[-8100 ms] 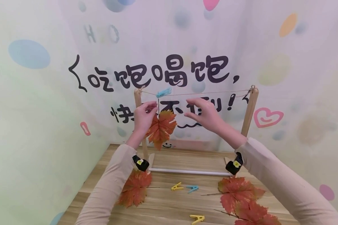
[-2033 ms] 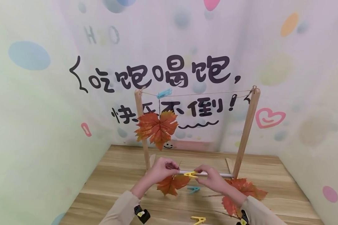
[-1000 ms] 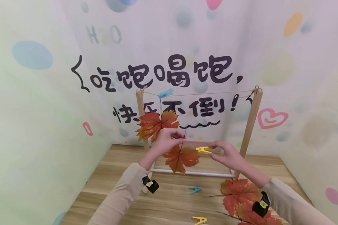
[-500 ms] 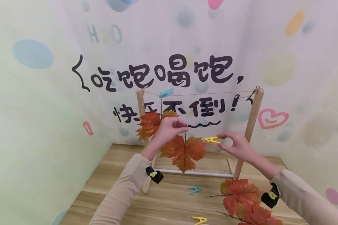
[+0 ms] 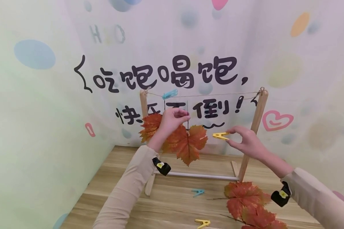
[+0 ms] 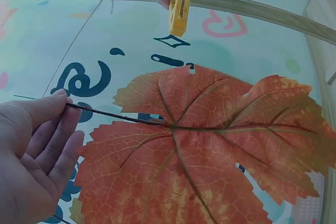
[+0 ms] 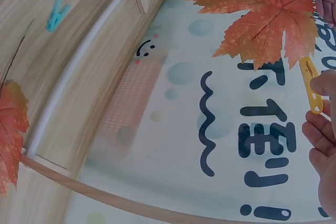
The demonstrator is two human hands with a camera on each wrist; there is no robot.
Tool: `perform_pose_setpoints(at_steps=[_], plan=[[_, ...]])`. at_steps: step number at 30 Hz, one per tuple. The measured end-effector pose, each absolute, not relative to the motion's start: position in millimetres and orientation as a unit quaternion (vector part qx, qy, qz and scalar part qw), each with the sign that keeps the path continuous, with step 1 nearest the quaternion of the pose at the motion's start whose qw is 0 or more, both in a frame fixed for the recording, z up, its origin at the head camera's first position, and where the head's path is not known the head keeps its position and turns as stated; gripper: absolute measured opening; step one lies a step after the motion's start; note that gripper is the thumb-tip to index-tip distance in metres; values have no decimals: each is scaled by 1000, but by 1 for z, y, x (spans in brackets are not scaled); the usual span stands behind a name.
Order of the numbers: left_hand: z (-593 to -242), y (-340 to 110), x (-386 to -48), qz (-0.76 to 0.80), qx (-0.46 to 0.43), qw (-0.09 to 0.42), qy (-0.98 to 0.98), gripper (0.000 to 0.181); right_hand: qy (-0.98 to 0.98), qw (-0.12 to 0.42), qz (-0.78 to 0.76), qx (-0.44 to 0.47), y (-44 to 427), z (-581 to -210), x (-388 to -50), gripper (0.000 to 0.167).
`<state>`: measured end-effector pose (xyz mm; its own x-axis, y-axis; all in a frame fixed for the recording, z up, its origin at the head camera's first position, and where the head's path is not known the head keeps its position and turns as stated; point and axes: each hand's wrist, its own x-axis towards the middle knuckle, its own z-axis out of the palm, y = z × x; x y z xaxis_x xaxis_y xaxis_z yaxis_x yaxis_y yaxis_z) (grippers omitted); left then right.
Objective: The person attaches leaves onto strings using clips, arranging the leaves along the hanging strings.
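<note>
My left hand (image 5: pixel 173 121) pinches the dark stem of an orange-red leaf (image 5: pixel 189 144), which hangs below the fingers, its stem top just under the string (image 5: pixel 212 95). In the left wrist view the stem lies between thumb and fingers of the left hand (image 6: pixel 39 150), the leaf (image 6: pixel 210 145) spreading to the right. To the right of the leaf, my right hand (image 5: pixel 247 143) pinches a yellow clothespin (image 5: pixel 220 136) by its handle ends. A blue clothespin (image 5: pixel 170 94) on the string holds another leaf (image 5: pixel 150 127), partly hidden behind my left hand.
Wooden posts (image 5: pixel 253 127) carry the string, with a white rod (image 5: pixel 200 176) low between them. On the table (image 5: pixel 103 190) lie a blue clothespin (image 5: pixel 198 192), a yellow clothespin (image 5: pixel 203 223) and two red leaves (image 5: pixel 243 197) at the right.
Both hands have risen from near the table, the left lifting the leaf by its stem toward the string. The right hand has moved up and right with the yellow clothespin.
</note>
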<state>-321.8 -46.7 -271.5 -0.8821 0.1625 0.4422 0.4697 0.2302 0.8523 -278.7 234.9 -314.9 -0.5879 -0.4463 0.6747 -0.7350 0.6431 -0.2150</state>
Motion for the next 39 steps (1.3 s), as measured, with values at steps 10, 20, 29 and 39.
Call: perform_pose_setpoints(at_steps=[10, 20, 29, 39], plan=[[-261, -42, -334, -604, -181, 151, -761, 16, -857, 299, 233, 348, 231, -297, -277, 27], [-263, -41, -343, -602, -161, 157, -766, 16, -838, 325, 261, 352, 213, -277, -277, 31], [-264, -39, -343, -605, -157, 159, -765, 18, -823, 346, 264, 365, 192, -250, -281, 31], [-264, -36, -344, -599, -165, 175, -764, 19, -821, 357, 282, 344, 169, -220, -290, 31]])
